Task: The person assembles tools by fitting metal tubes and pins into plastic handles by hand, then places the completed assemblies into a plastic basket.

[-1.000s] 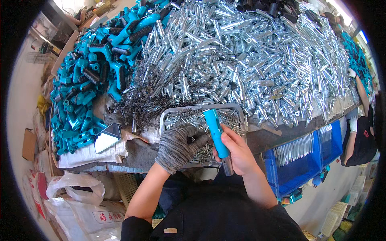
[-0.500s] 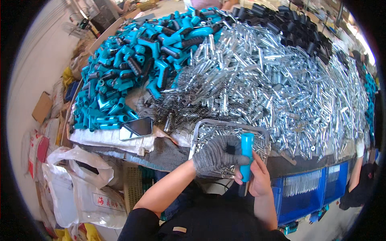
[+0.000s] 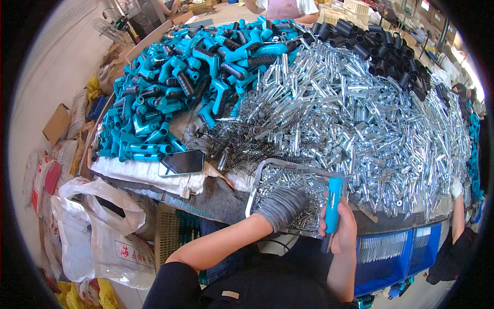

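My bare right hand holds a teal tool handle upright, fingers wrapped around its lower part. A dark end of the handle sticks out below my grip. My left hand, in a grey knit glove, reaches over a metal-rimmed tray full of small shiny metal parts. Its fingers point down among those parts, and I cannot see the fingertips. Just beyond the tray lies a tangle of dark springs.
Teal-and-black handles pile up at the left, silver metal pieces at the middle and right, black sleeves behind. A phone lies near the left edge. Blue bins sit below right. Another person is across the table.
My left hand has left the teal handle and gone down into the tray of small parts. My right hand, still holding the handle, is slightly farther right. The view has shifted a little.
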{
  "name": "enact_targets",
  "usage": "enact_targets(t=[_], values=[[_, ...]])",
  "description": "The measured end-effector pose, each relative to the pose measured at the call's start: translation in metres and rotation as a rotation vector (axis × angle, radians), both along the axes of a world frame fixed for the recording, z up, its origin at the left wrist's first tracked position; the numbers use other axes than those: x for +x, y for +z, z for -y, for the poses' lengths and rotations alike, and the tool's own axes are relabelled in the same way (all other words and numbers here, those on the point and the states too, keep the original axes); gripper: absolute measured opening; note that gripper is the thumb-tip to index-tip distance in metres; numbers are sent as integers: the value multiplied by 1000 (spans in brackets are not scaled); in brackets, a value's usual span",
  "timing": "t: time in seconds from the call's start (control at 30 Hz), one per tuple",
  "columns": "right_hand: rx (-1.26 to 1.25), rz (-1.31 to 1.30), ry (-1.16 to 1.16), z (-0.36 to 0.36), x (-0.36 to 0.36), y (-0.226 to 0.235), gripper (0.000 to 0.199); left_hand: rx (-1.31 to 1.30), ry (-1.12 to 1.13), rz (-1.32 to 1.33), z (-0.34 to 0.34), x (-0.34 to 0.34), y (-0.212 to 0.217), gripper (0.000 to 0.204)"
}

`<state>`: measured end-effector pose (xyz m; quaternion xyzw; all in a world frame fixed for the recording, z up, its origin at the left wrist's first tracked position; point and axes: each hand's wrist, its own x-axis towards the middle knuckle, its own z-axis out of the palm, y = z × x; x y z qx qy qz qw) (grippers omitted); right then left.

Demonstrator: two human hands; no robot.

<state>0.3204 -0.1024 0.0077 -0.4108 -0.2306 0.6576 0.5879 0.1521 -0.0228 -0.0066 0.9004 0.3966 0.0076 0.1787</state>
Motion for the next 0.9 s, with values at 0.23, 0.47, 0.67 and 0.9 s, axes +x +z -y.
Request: enact_targets(t=[0.23, 0.47, 0.67, 0.9], values=[[-170, -309, 55, 0, -1, -8, 48, -394, 237, 569, 1, -9, 33, 21], [-66, -388, 379, 0, 9, -4, 53, -799, 167, 836, -4, -9, 30, 20], [51, -632, 468, 4, 4, 0, 59, -911, 185, 913, 2, -2, 37, 29], [272, -609, 258, 4, 10, 0, 64, -674, 186, 735, 0, 27, 53, 35]])
